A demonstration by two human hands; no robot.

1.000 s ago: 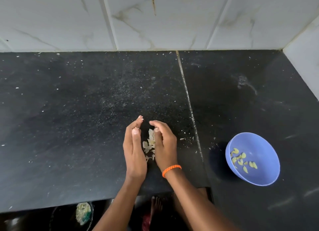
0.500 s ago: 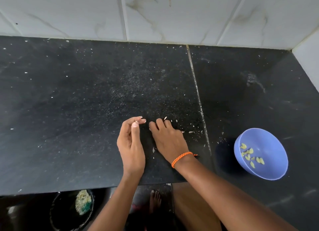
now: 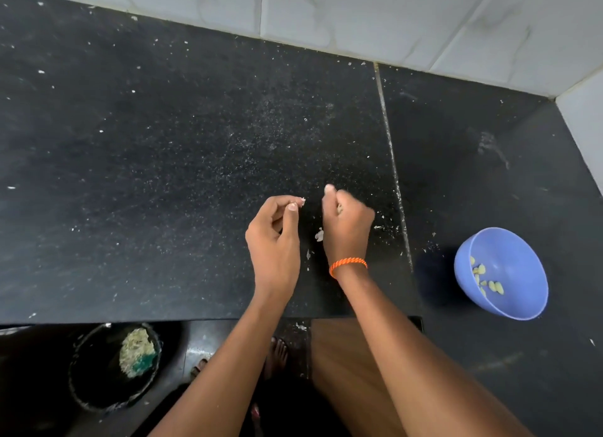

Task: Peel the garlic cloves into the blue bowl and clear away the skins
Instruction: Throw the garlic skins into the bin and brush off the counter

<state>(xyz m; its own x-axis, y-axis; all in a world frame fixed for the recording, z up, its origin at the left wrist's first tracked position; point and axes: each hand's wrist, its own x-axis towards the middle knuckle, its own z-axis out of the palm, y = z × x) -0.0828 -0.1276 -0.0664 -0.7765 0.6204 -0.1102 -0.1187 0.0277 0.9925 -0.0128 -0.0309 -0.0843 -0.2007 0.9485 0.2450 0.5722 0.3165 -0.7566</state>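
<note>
Head view: both my hands over the dark counter (image 3: pixel 163 175), gathering garlic skins.

My right hand (image 3: pixel 347 227) curls around skins (image 3: pixel 339 209); my left hand (image 3: pixel 274 237) pinches a flake (image 3: pixel 302 200). Peeled cloves (image 3: pixel 489 281) lie in the blue bowl (image 3: pixel 522 253), far right.

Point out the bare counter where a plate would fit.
Widest free patch: the counter left of the left hand, only specks there. Also free: between seam, wall and bowl. Crowded: between the hands, where skins lie by the right hand.
</note>
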